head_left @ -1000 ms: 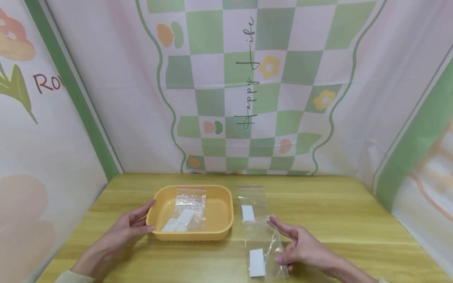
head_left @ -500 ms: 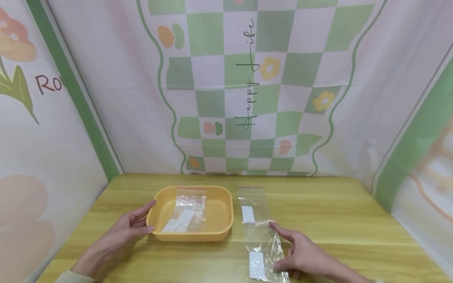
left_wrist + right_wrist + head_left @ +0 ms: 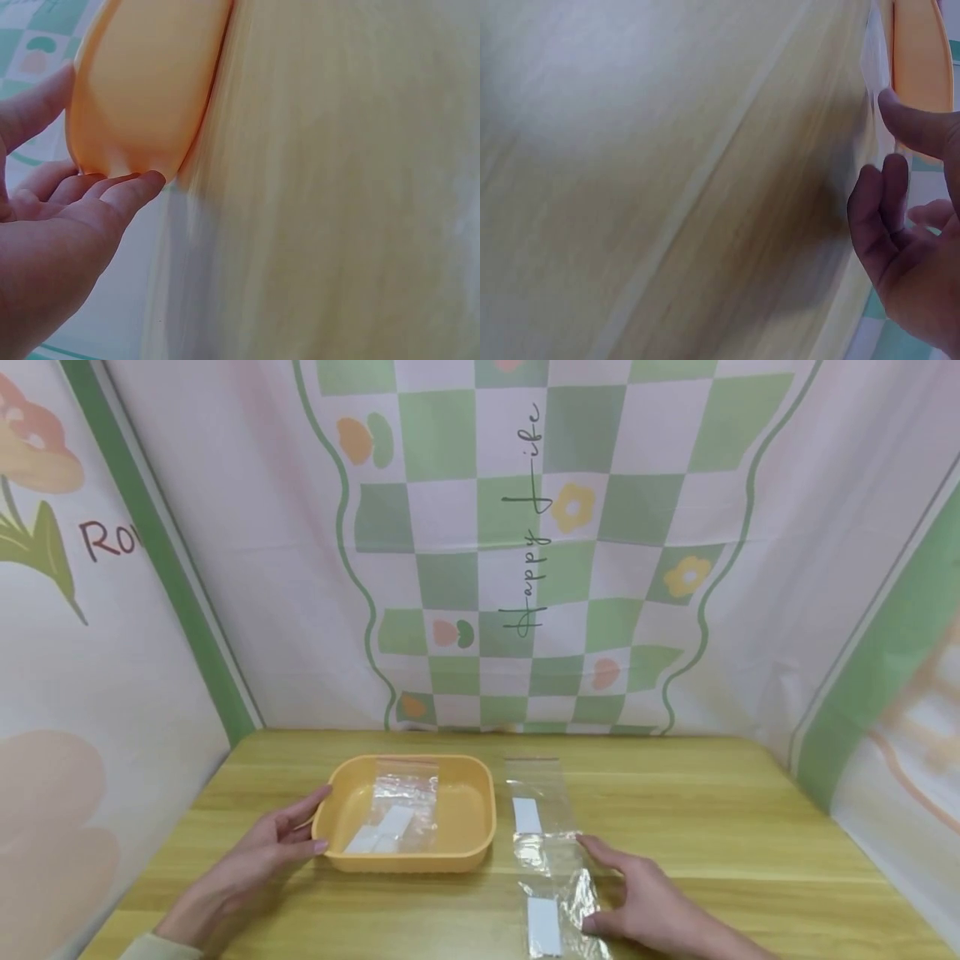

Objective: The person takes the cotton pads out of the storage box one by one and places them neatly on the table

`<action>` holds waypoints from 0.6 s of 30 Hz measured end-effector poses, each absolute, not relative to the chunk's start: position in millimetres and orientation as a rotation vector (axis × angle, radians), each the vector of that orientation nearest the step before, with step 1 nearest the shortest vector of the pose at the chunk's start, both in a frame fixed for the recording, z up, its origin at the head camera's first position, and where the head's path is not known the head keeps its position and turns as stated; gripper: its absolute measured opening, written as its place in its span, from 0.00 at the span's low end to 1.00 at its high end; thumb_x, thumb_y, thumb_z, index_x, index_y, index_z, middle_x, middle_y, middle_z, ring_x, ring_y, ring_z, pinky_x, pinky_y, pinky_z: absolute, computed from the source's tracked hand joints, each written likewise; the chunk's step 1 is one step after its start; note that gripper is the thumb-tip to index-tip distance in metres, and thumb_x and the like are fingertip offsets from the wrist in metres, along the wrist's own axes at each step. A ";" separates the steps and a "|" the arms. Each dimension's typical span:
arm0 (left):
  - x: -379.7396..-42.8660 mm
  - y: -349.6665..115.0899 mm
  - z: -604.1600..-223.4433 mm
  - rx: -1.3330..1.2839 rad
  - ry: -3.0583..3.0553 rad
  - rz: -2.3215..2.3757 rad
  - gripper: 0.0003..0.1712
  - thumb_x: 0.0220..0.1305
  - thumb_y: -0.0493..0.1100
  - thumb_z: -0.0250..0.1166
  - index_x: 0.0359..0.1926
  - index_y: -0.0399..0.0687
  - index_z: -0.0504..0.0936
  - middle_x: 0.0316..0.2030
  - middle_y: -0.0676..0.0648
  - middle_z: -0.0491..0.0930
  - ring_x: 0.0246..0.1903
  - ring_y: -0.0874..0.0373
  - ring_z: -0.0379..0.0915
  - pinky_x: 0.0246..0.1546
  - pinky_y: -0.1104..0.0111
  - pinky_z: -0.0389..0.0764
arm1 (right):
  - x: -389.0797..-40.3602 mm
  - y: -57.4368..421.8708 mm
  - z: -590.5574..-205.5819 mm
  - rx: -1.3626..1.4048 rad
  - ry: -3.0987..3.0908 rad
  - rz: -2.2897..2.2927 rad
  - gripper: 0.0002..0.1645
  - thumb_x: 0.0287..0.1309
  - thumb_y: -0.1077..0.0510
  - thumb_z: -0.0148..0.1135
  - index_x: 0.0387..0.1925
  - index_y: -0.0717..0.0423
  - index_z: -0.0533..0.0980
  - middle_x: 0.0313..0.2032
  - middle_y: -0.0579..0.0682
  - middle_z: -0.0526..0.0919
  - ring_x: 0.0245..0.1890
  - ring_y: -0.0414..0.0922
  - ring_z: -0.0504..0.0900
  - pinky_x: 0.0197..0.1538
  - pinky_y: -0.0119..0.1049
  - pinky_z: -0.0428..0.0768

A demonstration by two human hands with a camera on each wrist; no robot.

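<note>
My left hand (image 3: pixel 272 845) grips the left end of a yellow plastic tray (image 3: pixel 467 814), with thumb at the near corner and fingers along the far side. In the left wrist view several fingertips (image 3: pixel 139 191) bear on the tray's end wall. Inside the tray lies a clear zip-lock bag (image 3: pixel 405 791) over white rectangular pieces (image 3: pixel 393 820). My right hand (image 3: pixel 660 900) is at the right edge of a second clear bag (image 3: pixel 557 877), index fingertip and thumb touching that edge. This bag holds a white card (image 3: pixel 543 927). Its upper end overlaps a third bag (image 3: pixel 542 781), also with a white card (image 3: pixel 527 816).
The wood-grain table (image 3: pixel 712 802) carries everything. Behind it hangs a green-and-white checked cloth (image 3: pixel 510 568) with lettering, and printed curtains stand at both sides. Both bags outside the tray lie right of it, in a column.
The nearer bag has settled flatter and slightly nearer to me, while my right fingers have eased at its edge. My left hand and the tray have stayed put.
</note>
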State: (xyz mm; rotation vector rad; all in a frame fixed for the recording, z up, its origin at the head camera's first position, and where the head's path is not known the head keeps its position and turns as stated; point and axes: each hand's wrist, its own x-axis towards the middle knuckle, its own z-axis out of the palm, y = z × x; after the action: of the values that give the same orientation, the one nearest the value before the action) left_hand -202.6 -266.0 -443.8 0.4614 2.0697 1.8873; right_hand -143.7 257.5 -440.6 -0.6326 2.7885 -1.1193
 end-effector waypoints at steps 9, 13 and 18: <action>-202.3 -266.4 -442.2 0.459 2.068 1.896 0.50 0.70 0.32 0.66 0.82 0.33 0.44 0.81 0.31 0.37 0.74 0.26 0.51 0.64 0.70 0.74 | -135.2 260.2 -434.4 -0.815 2.890 -0.817 0.46 0.59 0.31 0.71 0.69 0.56 0.77 0.71 0.59 0.75 0.66 0.63 0.77 0.64 0.67 0.73; -201.2 -266.9 -439.8 0.483 2.067 1.898 0.50 0.71 0.32 0.66 0.82 0.33 0.44 0.80 0.30 0.37 0.73 0.24 0.51 0.64 0.69 0.75 | -132.9 259.1 -435.3 -0.805 2.853 -0.761 0.45 0.60 0.28 0.68 0.69 0.51 0.78 0.71 0.55 0.76 0.65 0.62 0.78 0.63 0.68 0.74; -200.9 -266.2 -439.9 0.462 2.073 1.891 0.50 0.70 0.32 0.66 0.82 0.33 0.45 0.80 0.30 0.38 0.74 0.25 0.52 0.64 0.69 0.75 | -136.0 260.1 -437.6 -0.818 2.821 -0.693 0.43 0.62 0.30 0.69 0.69 0.52 0.78 0.71 0.57 0.75 0.64 0.64 0.78 0.61 0.71 0.75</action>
State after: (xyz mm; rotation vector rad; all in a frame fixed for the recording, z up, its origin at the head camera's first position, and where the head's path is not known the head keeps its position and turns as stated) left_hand -200.9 -266.2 -439.9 0.4619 2.0726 1.8906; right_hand -136.0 260.1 -437.6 -0.8178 2.8209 -0.6928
